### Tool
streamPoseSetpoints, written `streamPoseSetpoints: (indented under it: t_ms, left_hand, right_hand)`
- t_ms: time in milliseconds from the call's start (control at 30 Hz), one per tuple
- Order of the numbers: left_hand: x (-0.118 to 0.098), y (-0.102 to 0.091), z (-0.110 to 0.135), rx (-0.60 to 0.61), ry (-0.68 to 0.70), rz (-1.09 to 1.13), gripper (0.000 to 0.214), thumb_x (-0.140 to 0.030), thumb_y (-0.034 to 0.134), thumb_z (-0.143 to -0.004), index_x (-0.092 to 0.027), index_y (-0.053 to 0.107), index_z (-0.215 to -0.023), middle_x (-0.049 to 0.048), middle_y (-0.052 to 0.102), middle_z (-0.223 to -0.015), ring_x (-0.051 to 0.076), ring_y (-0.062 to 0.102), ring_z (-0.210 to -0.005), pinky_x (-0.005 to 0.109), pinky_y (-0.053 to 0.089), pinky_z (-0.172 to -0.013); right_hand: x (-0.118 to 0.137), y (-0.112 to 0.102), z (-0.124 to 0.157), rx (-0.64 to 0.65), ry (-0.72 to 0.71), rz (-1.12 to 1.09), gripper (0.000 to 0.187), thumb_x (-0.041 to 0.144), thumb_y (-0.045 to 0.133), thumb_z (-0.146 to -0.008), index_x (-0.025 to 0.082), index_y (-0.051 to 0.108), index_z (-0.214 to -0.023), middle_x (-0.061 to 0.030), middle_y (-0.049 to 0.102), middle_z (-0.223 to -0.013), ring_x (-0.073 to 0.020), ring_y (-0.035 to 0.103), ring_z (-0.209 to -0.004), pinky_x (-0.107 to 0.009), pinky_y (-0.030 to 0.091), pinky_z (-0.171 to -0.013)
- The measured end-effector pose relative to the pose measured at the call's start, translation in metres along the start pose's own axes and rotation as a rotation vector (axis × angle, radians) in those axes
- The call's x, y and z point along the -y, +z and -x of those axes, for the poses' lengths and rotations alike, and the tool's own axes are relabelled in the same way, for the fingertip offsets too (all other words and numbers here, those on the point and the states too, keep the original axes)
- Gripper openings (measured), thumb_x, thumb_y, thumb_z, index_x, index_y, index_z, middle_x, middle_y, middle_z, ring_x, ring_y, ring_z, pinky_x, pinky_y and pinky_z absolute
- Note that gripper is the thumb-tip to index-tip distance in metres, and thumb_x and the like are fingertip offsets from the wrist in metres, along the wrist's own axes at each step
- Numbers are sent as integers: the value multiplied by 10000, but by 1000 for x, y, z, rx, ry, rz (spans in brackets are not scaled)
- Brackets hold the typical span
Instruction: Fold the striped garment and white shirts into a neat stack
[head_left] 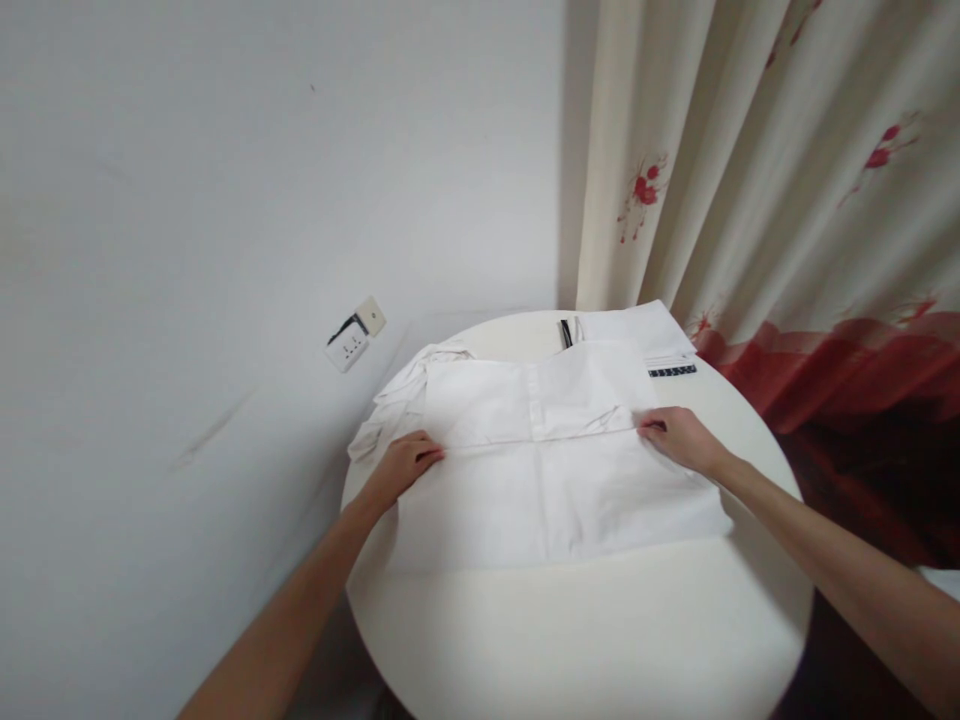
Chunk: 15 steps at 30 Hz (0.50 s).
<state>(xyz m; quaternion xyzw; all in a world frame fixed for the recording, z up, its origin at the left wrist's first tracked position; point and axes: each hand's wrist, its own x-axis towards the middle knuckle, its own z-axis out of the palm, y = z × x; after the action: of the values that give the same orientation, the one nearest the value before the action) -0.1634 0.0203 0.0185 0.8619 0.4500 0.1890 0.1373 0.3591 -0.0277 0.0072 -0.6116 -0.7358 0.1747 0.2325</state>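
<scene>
A white shirt (480,510) lies spread over the round table, with a strip like a button placket running down its middle. A fold line crosses it from side to side. At the left end of that line my left hand (411,462) is closed, pinching the cloth. My right hand (679,438) pinches the other end of the line, thumb and fingers together. Between the hands the cloth is mostly flat, with small wrinkles near the right hand. Crumpled white cloth (409,385) bunches at the far left; whether it belongs to the shirt I cannot tell.
The round white table (570,640) stands against a wall with a power socket (349,345). Folded white cloth (637,328) lies at the back right, by a dark patterned strip (673,371) and a small black item (566,333). A flowered curtain (750,180) hangs on the right.
</scene>
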Motion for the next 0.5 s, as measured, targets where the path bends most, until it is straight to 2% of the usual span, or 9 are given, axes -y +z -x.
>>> streamPoseSetpoints:
  t_ms: [100,300,500]
  left_hand:
    - [-2,-3,0,13,-1,2,350,-442,540,-968,-200,759,-844,62,702,-872,199,649,-815,293,470,-772]
    - [-15,-18,1,180,-10,24,320,-416,549,-946,-208,745,-802,48,694,-849,190,642,-809,277,453,-759]
    - [-22,-20,3,160,-34,2,302,-390,539,-944,-202,734,-810,54,694,-869,190,639,-832,282,450,-783]
  right_hand:
    - [1,-1,0,5,-10,-12,275,357,522,-846,199,719,-737,-49,740,-756,-210,640,-717,-296,418,-688]
    - [4,-8,1,69,-23,1,267,338,527,-827,202,730,-719,-31,732,-723,-209,636,-702,-297,420,-682]
    - [7,-9,3,87,-34,24,274,325,522,-837,203,758,-769,-40,754,-782,-223,658,-747,-300,439,-713]
